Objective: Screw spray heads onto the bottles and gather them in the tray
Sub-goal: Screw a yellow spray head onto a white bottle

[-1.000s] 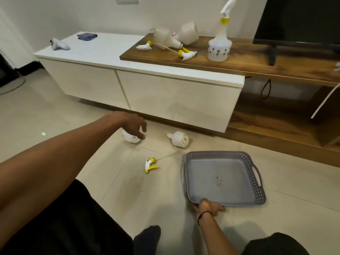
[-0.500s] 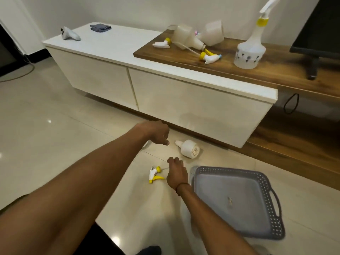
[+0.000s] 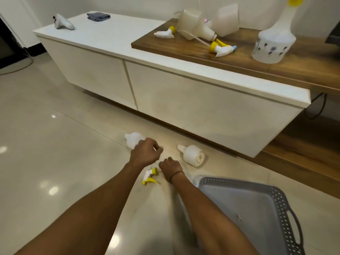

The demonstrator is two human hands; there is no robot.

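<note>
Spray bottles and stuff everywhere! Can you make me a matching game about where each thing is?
Things:
1. tall bottle with spray head
2. grey tray
3. folded grey cloth
4. loose yellow spray head

Places:
A. on the white cabinet top
B. on the floor between the two arms
C. standing on the wooden shelf
D. on the floor at the right

Pairs: 1-C, 2-D, 3-A, 4-B

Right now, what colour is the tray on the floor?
Grey, with little holes along its rim: the tray, seen in the head view.
</note>
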